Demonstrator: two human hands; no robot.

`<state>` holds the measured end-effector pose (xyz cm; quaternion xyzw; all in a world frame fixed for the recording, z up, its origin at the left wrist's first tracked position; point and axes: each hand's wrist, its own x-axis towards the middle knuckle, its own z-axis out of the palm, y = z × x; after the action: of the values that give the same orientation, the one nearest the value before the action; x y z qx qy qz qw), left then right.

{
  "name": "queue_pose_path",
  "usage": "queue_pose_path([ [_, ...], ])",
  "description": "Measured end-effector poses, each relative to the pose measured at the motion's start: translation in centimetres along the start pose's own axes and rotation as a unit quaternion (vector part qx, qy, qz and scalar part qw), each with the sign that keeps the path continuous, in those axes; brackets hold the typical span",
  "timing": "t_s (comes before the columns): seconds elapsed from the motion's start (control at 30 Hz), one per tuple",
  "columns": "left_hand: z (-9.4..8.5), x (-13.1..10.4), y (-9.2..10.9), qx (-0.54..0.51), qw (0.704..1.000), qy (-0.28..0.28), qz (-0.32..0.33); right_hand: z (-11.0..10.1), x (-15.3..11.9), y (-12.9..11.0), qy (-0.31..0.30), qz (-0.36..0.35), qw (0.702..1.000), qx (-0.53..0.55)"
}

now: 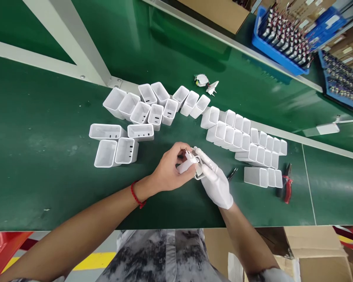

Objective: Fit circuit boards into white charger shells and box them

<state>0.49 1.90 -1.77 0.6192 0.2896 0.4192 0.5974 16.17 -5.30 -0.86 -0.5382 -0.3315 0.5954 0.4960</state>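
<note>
Between my hands, near the front middle of the bench, is a small white plug piece [191,157] with metal pins pointing up and left. My bare left hand [174,166] pinches it with thumb and fingers. My right hand [216,182], in a white glove, closes around a white plastic housing [199,175] whose open end faces the plug piece. The two parts meet or nearly meet; my fingers hide the contact. Left of my hands stand white open-topped housings [126,150], some with dark slots inside. More white housings [220,131] stand in rows to the right.
Red-handled pliers [287,188] lie at the right, and a dark pen-like tool [232,174] lies beside my glove. Loose white plug parts [202,80] rest on the green surface beyond the housings. A blue tray [279,58] of small parts sits on the raised shelf.
</note>
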Motion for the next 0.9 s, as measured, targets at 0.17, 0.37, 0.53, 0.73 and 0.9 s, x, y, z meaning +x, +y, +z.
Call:
queue_pose_path([
  [0.17,-0.1,0.0,0.0,0.018,1.000,0.001,0.010,-0.3,-0.5,-0.1,-0.026,0.006,1.000,0.010],
  [0.37,-0.1,-0.1,0.1,0.024,1.000,-0.003,0.014,0.0,-0.1,0.1,-0.008,0.017,0.997,0.073],
  [0.53,-0.1,-0.1,0.1,0.035,0.999,0.001,0.009,0.3,0.0,0.4,0.018,-0.005,1.000,0.012],
  [0.73,-0.2,-0.3,-0.2,0.034,0.999,-0.005,0.031,0.1,-0.7,0.1,-0.015,-0.075,0.978,-0.194],
  [0.9,-0.5,-0.1,-0.5,0.046,0.989,-0.028,0.139,-1.4,-0.1,-1.5,-0.127,-0.230,0.827,-0.497],
])
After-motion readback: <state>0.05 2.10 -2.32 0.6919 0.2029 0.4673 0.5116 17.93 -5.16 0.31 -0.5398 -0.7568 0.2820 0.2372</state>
